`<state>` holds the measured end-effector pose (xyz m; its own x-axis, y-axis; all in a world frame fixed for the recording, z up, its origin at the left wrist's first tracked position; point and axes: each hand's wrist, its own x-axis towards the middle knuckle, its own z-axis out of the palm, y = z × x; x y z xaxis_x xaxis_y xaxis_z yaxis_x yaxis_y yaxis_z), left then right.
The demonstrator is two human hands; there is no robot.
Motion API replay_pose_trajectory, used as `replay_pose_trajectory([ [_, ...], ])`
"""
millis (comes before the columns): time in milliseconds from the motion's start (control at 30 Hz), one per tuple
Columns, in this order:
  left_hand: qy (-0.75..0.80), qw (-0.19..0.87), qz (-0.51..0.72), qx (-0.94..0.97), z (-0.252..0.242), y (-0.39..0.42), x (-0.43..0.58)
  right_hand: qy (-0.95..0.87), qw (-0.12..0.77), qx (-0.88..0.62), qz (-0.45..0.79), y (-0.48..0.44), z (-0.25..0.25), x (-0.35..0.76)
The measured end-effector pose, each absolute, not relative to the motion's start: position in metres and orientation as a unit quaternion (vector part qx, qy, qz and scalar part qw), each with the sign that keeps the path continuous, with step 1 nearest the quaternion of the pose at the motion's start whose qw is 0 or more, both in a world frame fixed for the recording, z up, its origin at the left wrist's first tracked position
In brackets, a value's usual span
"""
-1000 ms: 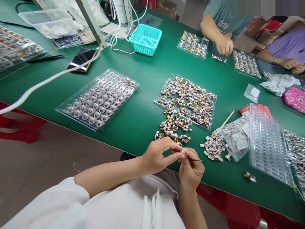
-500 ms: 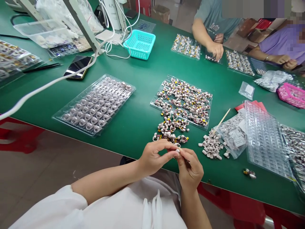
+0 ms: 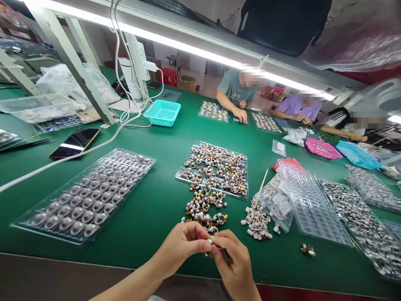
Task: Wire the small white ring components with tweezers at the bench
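My left hand (image 3: 183, 244) and my right hand (image 3: 234, 265) meet over the near edge of the green table (image 3: 156, 200). Both pinch one small pale part (image 3: 209, 241) between their fingertips. The right hand also grips a thin dark tool (image 3: 224, 254), mostly hidden by the fingers. Just beyond the hands lies a loose heap of small pale and yellow parts (image 3: 205, 207). It spills from a clear tray (image 3: 216, 169) full of the same parts. A small pile of pale caps (image 3: 257, 219) lies to the right.
A clear tray of seated parts (image 3: 87, 196) lies at the left, stacked empty clear trays (image 3: 310, 205) at the right. A phone (image 3: 75, 142), a white cable (image 3: 62, 161), a teal basket (image 3: 163, 113) and a frame post (image 3: 72, 62) stand farther back. Three people work at the far side.
The camera has tilted up, showing the far side of the table and the lamp rail. Both hands stay together on the small part, now lower in the picture.
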<state>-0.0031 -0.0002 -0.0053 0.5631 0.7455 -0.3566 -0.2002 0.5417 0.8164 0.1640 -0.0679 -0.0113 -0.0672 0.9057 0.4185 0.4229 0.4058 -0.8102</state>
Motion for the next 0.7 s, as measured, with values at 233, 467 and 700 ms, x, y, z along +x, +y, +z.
replay_pose_trajectory([
  [233, 0.320, 0.852, 0.229, 0.344, -0.014, 0.009, -0.006, -0.661, 0.475, -0.473, 0.336, -0.072, -0.005, 0.165],
  [467, 0.296, 0.868, 0.227, 0.328, -0.015, 0.008, -0.006, -0.644, 0.490, -0.451, 0.377, -0.071, -0.006, 0.165],
  [700, 0.312, 0.855, 0.225, 0.348, -0.008, 0.011, -0.006, -0.616, 0.482, -0.455, 0.426, -0.069, -0.008, 0.169],
])
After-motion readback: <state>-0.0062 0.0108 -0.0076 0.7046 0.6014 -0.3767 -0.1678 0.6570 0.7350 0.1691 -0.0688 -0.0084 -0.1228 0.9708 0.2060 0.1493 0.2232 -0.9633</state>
